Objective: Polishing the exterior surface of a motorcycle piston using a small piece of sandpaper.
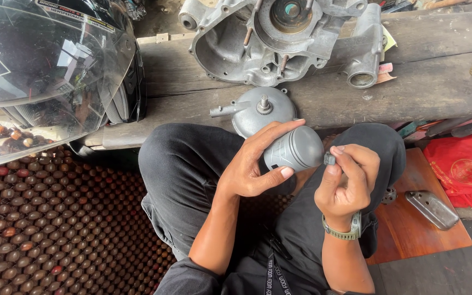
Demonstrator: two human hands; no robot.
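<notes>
Right over the person's lap, a grey metal piston (295, 148) with ring grooves around its crown lies on its side in the left hand (255, 164), whose fingers (277, 131) curl over the top while the thumb presses up from below, holding it firmly. Touching the piston's end, the right hand (348, 180) has its fingers pinched narrow on a small dark metal piece (329, 159); a green watch (345, 232) sits on that wrist. Just behind the piston, a round grey cover with a short shaft (260, 109) rests at the edge of the wooden tabletop (438, 82). Further back on it lies a large aluminium engine casing (285, 38). To the left stands a black helmet with a clear visor (45, 76), above a mat of brown wooden beads (55, 229). To the right, a flat metal part (431, 208) lies on an orange board (411, 229), near a red bag (465, 169).
</notes>
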